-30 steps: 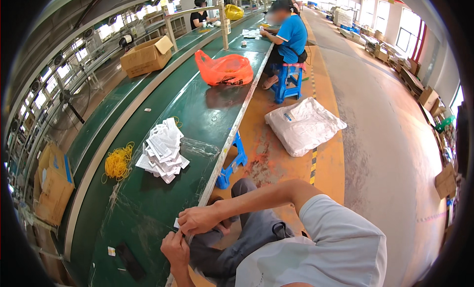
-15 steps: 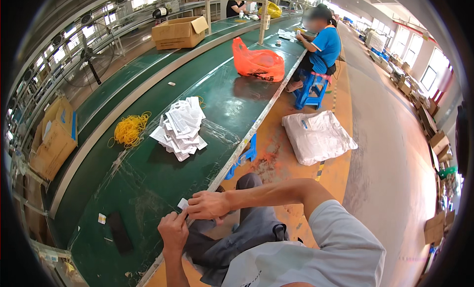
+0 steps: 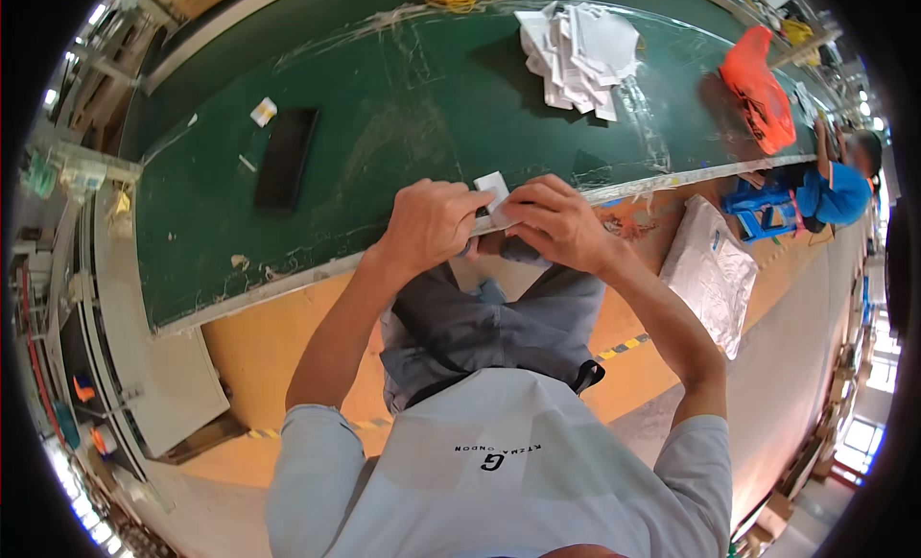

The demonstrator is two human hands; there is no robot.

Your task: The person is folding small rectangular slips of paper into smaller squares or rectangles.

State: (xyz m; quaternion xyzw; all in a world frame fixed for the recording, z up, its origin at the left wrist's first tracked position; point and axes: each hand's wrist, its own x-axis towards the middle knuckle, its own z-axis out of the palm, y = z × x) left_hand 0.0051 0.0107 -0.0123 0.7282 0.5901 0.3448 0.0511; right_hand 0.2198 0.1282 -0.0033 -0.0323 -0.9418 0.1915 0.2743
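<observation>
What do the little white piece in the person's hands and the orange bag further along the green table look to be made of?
The small white piece, pinched between the left hand and right hand, looks like thin matte paper or card: flat, with crisp straight edges. It could be thin plastic instead. The orange bag looks like thin plastic film: crumpled, slumped and slightly glossy.

Long green bench [image 3: 384, 126] runs across the frame, pale edge strip along its near side. Orange floor [image 3: 259, 337] below it, grey concrete floor [image 3: 796, 366] further right, striped tape line [image 3: 624, 346] between. Blue stool [image 3: 767, 213] by the bench. Bright windows [image 3: 859, 433] at far right. Metal racks [image 3: 67, 165] at left.
</observation>
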